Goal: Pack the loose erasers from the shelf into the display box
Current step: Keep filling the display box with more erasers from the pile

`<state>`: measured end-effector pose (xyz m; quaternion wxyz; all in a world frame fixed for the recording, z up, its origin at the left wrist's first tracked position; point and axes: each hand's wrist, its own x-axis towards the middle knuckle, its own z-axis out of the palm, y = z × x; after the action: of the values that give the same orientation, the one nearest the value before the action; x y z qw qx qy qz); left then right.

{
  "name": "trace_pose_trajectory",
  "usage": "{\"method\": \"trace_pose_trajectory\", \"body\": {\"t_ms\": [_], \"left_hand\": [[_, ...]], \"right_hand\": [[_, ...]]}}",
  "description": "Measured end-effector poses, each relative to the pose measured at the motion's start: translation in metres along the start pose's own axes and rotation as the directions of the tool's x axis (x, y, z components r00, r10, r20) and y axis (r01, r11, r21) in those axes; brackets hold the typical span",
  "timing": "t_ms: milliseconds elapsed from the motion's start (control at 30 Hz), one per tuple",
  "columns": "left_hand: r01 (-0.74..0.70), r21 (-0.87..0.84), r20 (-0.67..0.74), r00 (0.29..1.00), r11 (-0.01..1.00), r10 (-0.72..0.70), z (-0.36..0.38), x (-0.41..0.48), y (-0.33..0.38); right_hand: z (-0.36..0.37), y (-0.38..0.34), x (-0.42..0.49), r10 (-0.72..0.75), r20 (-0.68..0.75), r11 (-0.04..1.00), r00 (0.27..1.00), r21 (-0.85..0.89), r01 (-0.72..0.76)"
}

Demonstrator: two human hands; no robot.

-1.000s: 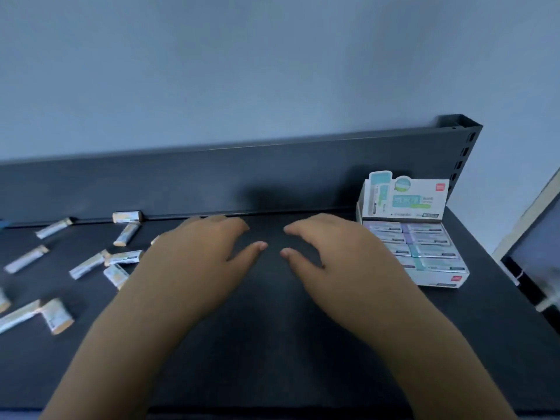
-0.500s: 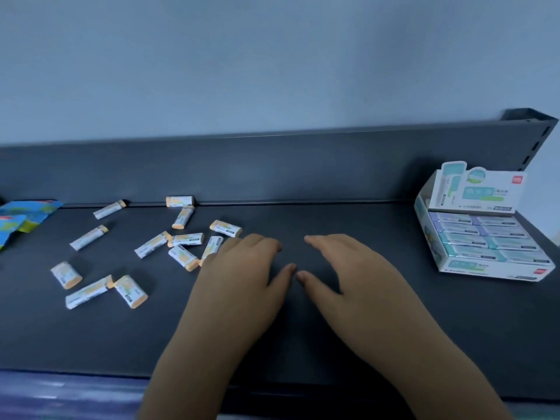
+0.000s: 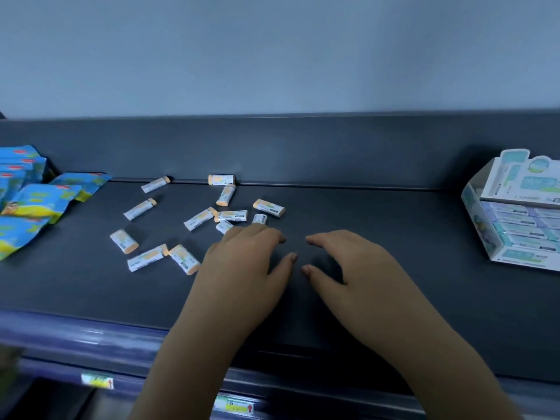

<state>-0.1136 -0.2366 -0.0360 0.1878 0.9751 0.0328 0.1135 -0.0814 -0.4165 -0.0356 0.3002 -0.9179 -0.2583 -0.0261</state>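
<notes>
Resting both hands (image 3: 300, 265) on shelf (image 3: 394, 225) near erasers (image 3: 200, 219)

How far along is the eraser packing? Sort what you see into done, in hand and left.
Done: the display box at the right already holds rows of packed erasers. In hand: nothing; the left hand and right hand are open over the shelf, gripping no eraser. Left: about a dozen loose erasers lie scattered on the shelf beside the left hand.
</notes>
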Motion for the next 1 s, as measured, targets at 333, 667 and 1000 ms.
{"method": "trace_pose_trajectory", "body": {"t_ms": [333,667,1000], "left_hand": [[-0.004,-0.052,-0.062,0.998,0.999,0.001,-0.062,0.013,-0.151],[0.073,-0.041,0.129,0.989,0.996,-0.067,-0.108,0.051,-0.254],[0.14,0.135,0.219,0.961,0.981,-0.167,-0.098,0.097,-0.247]], "right_hand": [[0.075,-0.109,0.063,-0.05,0.001,0.999,0.999,-0.021,0.05],[0.111,-0.176,0.13,0.25,0.201,0.935,0.947,-0.304,-0.182],[0.121,-0.183,0.152,0.431,0.043,0.832,0.901,-0.406,-0.379]]}}
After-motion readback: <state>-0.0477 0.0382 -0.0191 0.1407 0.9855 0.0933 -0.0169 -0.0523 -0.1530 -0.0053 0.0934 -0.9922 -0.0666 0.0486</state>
